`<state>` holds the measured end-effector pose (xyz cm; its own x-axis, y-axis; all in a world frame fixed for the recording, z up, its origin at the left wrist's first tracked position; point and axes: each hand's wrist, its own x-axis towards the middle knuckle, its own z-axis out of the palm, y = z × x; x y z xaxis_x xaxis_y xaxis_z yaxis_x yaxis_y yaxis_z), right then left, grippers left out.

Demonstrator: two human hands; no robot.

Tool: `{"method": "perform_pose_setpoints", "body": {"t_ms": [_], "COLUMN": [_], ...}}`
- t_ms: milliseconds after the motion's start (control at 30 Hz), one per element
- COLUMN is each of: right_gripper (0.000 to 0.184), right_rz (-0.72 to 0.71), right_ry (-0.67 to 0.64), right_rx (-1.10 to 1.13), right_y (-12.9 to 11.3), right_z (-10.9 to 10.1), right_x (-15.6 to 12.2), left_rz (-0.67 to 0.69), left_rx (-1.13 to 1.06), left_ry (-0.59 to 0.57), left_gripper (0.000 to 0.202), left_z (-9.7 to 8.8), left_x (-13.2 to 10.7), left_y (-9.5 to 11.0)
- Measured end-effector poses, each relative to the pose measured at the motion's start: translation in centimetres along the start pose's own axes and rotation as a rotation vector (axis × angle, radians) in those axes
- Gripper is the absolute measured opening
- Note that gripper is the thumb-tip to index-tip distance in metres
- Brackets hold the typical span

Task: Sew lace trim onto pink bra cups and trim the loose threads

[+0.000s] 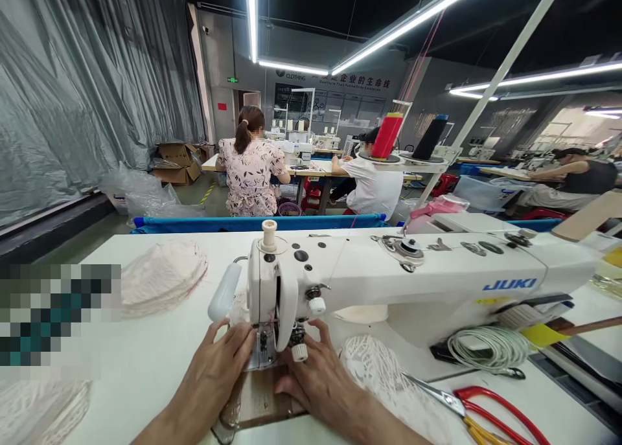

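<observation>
My left hand [219, 359] lies on the bed of a white sewing machine [350, 270], left of its needle and presser foot [265, 342]. Its fingers are stretched out flat, close to a bit of white lacy fabric [238, 308] showing behind them. To the right of the needle, my right hand [323, 374] rests with thumb and fingers apart. Its fingertips are partly hidden by the machine head and a white knob [300, 352]. Whatever fabric lies under the fingers cannot be made out. White lacy pieces [372, 361] lie beside my right hand.
Red-and-yellow-handled scissors [461, 406] and a coil of pale cord [488, 349] lie at right. Stacked lacy pieces [162, 276] are on the table [140, 354] at left. Red [387, 136] and black thread cones [430, 137] stand behind the machine. Co-workers sit beyond.
</observation>
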<state>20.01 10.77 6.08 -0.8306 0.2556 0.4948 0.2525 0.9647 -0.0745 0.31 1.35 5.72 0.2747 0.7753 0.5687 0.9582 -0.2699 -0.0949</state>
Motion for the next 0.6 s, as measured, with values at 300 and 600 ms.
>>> {"method": "perform_pose_setpoints", "body": {"t_ms": [300,600], "right_gripper": [0.049,0.07], "right_rz": [-0.102,-0.091], "right_ry": [-0.099,0.081], "right_rx": [-0.087,-0.093], "right_y": [-1.0,-5.4], "right_z": [-2.1,0.0], "right_x": [0.5,-0.1], "left_rz": [0.062,0.071], "left_rx": [0.111,0.145], "left_ry": [0.078,0.134], "left_gripper": [0.035,0.039], "left_z": [-0.3,-2.0], "left_x": [0.3,-1.3], "left_y": [0.1,1.0]}}
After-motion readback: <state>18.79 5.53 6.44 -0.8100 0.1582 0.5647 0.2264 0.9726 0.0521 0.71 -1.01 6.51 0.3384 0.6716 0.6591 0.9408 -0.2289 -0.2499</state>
